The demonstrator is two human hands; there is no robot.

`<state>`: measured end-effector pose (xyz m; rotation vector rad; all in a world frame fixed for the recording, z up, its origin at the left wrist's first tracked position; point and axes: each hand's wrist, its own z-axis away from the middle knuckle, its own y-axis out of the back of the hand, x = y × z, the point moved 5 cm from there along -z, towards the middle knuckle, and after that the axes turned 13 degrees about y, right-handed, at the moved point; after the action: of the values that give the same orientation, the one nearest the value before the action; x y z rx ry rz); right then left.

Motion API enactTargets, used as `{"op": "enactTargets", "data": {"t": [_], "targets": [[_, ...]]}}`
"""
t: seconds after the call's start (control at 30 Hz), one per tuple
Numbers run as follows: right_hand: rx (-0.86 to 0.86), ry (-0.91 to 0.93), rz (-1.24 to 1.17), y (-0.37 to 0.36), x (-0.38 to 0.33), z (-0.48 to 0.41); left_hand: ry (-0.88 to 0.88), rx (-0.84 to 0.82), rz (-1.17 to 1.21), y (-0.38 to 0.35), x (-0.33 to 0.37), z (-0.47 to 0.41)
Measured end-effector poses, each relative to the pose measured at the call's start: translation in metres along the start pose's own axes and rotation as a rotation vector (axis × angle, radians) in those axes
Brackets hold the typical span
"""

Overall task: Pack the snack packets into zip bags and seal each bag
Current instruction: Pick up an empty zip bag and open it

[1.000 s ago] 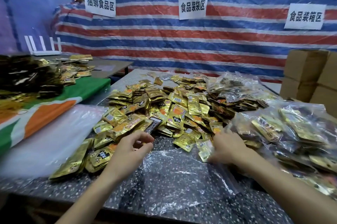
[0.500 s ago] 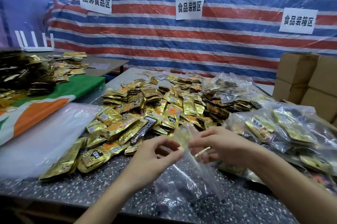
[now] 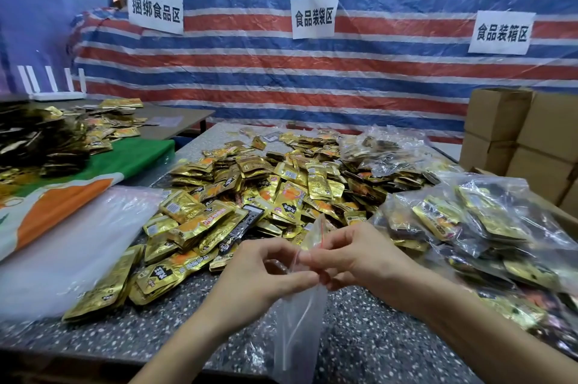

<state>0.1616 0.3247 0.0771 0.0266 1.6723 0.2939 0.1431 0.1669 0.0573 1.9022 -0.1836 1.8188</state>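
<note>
Table (image 3: 156, 330); zip bag (image 3: 297, 321) vertical (mouth up)

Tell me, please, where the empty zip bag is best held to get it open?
At its mouth, by the two lips beside the red zip line, one hand per lip, coming from either side. The zip bag hangs limp with its mouth up, and the left hand and right hand pinch there.

Makeshift packing workshop: zone signs (image 3: 313, 18), cardboard boxes (image 3: 525, 139)
</note>
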Motion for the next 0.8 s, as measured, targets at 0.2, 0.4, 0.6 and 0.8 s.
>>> {"op": "enactTargets", "data": {"t": [0.2, 0.4, 0.6, 0.8], "targets": [[-0.035, 0.006, 0.070, 0.000, -0.008, 0.003, 0.152, 0.008, 0.093, 0.020, -0.002, 0.002], [0.147, 0.105, 0.631, 0.023, -0.018, 0.005, 0.193, 0.272, 0.169, 0.060, -0.003, -0.003], [-0.071, 0.336, 0.762, -0.010, -0.028, -0.004, -0.038, 0.202, -0.252, 0.027, 0.027, -0.008], [0.130, 0.201, 0.904, -0.003, -0.025, -0.015, -0.238, 0.317, -0.444, 0.024, 0.037, 0.002]]}}
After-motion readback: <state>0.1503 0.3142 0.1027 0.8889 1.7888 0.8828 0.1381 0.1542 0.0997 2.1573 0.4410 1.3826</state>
